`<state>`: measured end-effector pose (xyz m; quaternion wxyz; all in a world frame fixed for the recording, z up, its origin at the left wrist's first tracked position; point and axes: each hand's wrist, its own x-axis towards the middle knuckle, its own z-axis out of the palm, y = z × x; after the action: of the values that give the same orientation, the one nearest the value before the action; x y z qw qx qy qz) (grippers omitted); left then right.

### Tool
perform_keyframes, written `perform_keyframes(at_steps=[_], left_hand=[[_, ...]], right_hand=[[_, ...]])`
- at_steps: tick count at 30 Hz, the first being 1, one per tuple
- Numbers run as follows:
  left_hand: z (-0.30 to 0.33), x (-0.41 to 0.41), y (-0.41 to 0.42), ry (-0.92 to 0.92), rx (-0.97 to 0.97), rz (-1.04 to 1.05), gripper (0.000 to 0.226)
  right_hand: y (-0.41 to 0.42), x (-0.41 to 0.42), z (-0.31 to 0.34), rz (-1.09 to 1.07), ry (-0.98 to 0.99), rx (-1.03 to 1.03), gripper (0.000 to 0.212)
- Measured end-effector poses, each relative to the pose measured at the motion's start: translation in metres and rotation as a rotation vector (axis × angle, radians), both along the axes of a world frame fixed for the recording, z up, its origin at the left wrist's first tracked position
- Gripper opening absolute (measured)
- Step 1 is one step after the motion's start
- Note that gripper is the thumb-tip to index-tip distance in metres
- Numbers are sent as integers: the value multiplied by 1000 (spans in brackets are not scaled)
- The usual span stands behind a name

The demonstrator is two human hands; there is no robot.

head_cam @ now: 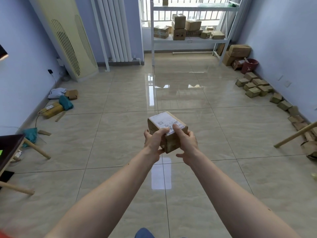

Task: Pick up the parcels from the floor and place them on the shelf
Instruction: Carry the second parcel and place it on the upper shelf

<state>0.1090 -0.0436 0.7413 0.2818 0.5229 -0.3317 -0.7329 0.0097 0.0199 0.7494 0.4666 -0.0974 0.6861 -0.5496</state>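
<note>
Head view: one parcel carried in both hands, shelf straight ahead across the room.

The small cardboard parcel (167,131) was off the floor and held out in front of the person, the left hand (153,140) gripping its near left side with the thumb on the white label, the right hand (186,143) gripping its near right side, thumb also on top. Both hands were closed on it about equally, so neither was nearer. The box's long axis ran away from the person, slightly leftward, toward the white shelf (190,41) at the far window, well apart across bare tiled floor (120,131). Several boxes already sat on the middle tier. More parcels lay by the left wall (52,109) and along the right wall (253,85).
</note>
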Motion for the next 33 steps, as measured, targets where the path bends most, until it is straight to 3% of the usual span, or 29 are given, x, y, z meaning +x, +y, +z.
perform_keyframes(at_steps=[4,9,14,20,24,30,33], left_hand=[[0,-4,2,6,20,2,84],[12,1,-5,-18,17,-2,99],[17,1,-4,1,14,40,89],[14,-6,1,39,-2,125,82],[16,-5,2,22,2,72,94],[16,2,-4,-73,-13,36,69],[16,2,-3,-103,-4,34,61]], right_hand=[[-3,-6,-3,-27,-66,-61,60],[0,-19,-2,18,-54,-56,53],[1,-24,0,63,-36,-58,53],[1,-23,-1,35,-63,-73,70],[1,-29,0,18,-53,-81,63],[6,-45,3,112,-11,-55,49],[7,-47,2,128,-5,-50,61]])
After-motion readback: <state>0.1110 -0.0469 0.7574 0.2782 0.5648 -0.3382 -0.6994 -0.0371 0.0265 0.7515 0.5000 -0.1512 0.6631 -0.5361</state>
